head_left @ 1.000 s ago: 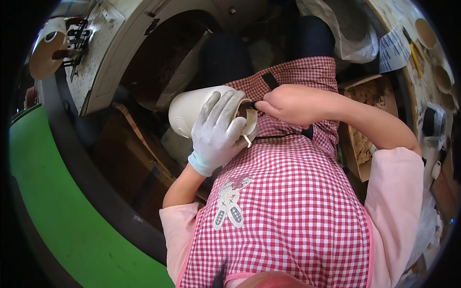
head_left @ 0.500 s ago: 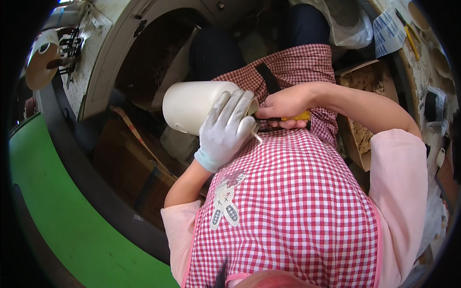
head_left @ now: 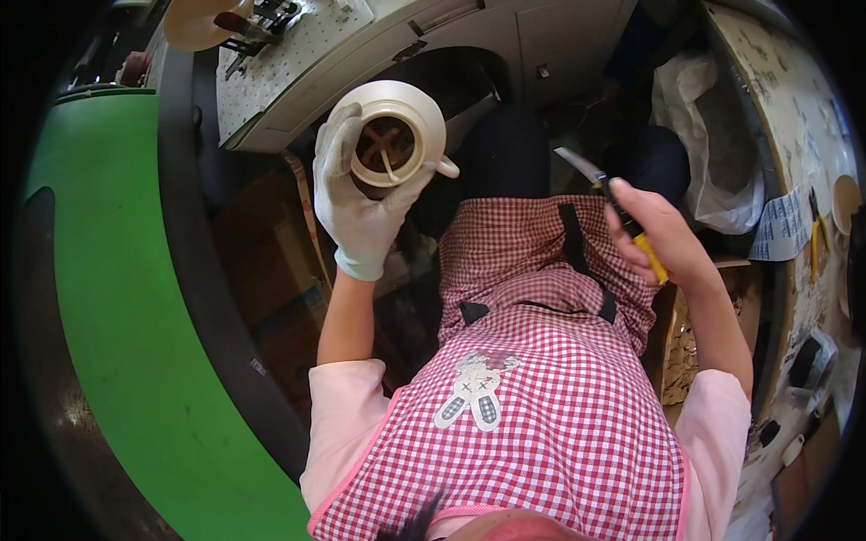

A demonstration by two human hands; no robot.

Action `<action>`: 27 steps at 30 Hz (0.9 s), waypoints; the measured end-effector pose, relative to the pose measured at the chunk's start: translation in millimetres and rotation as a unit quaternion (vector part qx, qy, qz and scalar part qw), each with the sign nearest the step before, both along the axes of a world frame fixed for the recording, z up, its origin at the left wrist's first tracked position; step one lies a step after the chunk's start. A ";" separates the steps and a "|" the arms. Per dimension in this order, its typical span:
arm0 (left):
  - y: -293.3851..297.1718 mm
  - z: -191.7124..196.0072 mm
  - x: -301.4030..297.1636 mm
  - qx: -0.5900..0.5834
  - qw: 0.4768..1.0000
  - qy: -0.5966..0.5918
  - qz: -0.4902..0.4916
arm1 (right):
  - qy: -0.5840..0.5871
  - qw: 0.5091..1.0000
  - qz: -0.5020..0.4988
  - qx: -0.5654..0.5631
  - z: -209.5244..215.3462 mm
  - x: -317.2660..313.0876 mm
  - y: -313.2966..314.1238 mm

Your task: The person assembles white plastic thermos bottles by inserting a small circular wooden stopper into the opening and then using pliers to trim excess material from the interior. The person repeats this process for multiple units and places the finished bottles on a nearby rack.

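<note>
A cream-coloured cylindrical jug body (head_left: 427, 115) is held up with its round opening facing me. My left hand (head_left: 356, 212), in a white-grey glove, grips it from the left, fingers along the rim and thumb below. A small loop (head_left: 447, 167) sticks out from its lower right side. Brown cross-like shapes and a thin pale strip show in the opening; I cannot tell what they are. Over my lap, apart from the jug, my bare right hand (head_left: 660, 230) is closed round a yellow-and-black utility knife (head_left: 651, 260), its blade out and pointing up and left.
A green conveyor belt (head_left: 117, 270) runs along the left. At the top left is a perforated white worktop (head_left: 257, 86) with black fittings. A box of brown scraps (head_left: 681, 361), a clear plastic bag (head_left: 693, 135) and a stained bench (head_left: 774, 77) stand on the right.
The jug has moved up and away from my lap and turned its opening toward me. My right hand has drawn the knife away from its rim to the right. My view has shifted.
</note>
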State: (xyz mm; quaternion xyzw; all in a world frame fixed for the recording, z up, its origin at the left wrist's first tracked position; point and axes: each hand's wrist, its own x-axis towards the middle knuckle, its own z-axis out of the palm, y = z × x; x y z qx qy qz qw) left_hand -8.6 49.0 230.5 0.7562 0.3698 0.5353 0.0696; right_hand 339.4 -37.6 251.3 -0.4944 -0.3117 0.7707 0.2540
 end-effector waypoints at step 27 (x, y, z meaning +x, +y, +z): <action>45.9 -41.6 18.2 -0.004 0.990 0.118 0.079 | -0.646 0.581 -0.315 0.382 -62.0 262.4 -86.6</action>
